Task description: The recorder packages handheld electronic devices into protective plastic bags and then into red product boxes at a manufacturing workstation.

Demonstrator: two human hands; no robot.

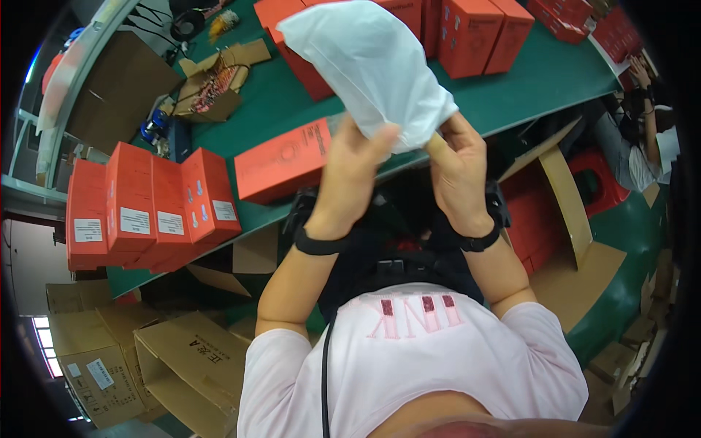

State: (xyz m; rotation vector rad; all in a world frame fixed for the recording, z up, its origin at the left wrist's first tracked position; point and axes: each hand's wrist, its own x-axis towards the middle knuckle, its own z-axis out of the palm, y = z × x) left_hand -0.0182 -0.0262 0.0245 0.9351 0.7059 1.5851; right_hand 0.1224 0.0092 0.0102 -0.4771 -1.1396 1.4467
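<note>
A white, soft, thin-walled bag (372,62) is held up above the near edge of the green table, its bulging part leaning to the far left. My left hand (347,171) pinches its lower end between thumb and fingers. On the other side of that end, my right hand (461,171) grips the bag's lower right corner. Whatever the bag contains is hidden. Just left of my left hand, a long red box (281,162) lies on the table, with a bit of clear plastic by its right end.
Red boxes (150,201) stand in a row at the table's left, and more red boxes (475,36) stand along the back. An open carton of small parts (215,87) sits at far left. Cardboard cartons (193,358) lie below. Another person (642,139) sits at far right.
</note>
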